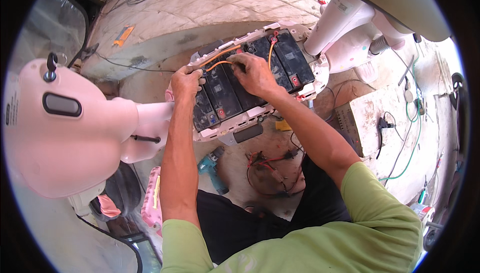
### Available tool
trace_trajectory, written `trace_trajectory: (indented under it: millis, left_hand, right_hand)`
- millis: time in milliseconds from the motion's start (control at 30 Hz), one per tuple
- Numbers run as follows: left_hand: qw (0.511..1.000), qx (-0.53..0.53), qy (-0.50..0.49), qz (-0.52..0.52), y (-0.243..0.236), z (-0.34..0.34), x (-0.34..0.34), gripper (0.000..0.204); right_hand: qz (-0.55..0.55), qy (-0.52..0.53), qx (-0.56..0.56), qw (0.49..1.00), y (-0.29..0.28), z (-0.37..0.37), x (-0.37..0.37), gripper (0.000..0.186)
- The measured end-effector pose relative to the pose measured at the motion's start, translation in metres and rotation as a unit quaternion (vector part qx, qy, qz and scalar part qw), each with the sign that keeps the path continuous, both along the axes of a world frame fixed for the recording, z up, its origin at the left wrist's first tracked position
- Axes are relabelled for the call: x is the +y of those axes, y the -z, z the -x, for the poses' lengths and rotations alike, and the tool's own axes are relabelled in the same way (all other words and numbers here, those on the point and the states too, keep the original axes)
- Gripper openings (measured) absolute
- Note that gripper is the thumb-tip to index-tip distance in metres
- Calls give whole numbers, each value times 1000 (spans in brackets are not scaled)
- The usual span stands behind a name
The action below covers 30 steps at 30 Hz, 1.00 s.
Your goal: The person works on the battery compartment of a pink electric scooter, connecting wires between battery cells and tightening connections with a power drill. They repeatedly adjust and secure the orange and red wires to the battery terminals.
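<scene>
Several black batteries [220,95] sit side by side in the open pink battery compartment [250,119] of a pink electric scooter. My left hand [186,84] is closed at the compartment's left end, its fingertips around the near ends of the orange wires. From there a short orange wire [216,64] arches over the batteries to my right hand [254,75], whose thumb and fingers pinch its other end. Behind it, a second orange wire [222,53] lies along the far side. A third orange wire [270,55] rises to a red terminal [274,39] right of my right hand.
The scooter's pink front [65,128] stands at left. A teal power drill [213,170] and red-and-black leads [270,168] lie on the floor below the compartment. At right is a worn whitish box [367,120] with cables. An orange packet [123,35] lies on the raised ledge.
</scene>
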<state>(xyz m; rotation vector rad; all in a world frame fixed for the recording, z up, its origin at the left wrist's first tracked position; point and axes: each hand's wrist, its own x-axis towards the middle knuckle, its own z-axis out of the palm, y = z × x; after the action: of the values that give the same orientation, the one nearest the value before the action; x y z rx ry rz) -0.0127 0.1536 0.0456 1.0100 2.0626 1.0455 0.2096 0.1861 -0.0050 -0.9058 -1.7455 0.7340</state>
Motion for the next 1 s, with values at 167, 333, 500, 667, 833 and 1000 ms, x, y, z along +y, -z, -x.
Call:
trace_trajectory:
  millis: [167,333,500,667,833,1000]
  left_hand:
    - [997,50,10,64,-12,4,13,21]
    - [990,96,23,98,-9,5,19,13]
    - [987,100,35,123,-9,7,23,11]
    - [984,142,44,94,-7,5,20,19]
    - [968,228,96,-41,11,21,2,25]
    - [957,256,113,-82,30,12,13,22]
  right_hand:
    - [20,26,47,998,7,16,6,21]
    - [8,38,47,998,8,19,8,19]
    - [27,27,56,998,10,18,10,20]
    - [28,34,59,997,10,19,11,19]
    - [-48,27,75,996,3,20,6,19]
    - [-12,49,64,997,12,14,12,26]
